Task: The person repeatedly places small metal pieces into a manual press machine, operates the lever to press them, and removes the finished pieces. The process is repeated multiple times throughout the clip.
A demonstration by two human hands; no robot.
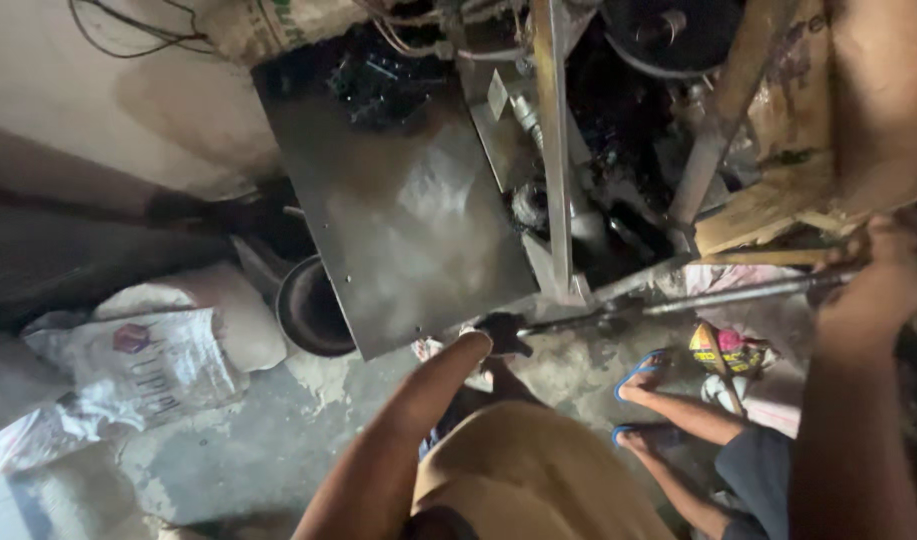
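Your left hand [500, 333], in a dark glove, closes on the low end of a long metal rod [698, 299] beside the steel sheet [403, 220], while your right hand [883, 275] grips its upper end.

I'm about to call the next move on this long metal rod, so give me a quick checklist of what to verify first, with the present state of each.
1. Right hand closed around the long metal rod: ok.
2. Left hand at the rod's other end: ok for place, but it is dark there, so the grip itself: cannot tell.
3. Rod free of the machine frame: not ok, it passes right at the frame's foot.
4. Other person's feet in blue sandals away from the rod: not ok, they sit just below it.
5. Floor underfoot free of clutter: not ok, white sacks and a dark round pan lie to the left.
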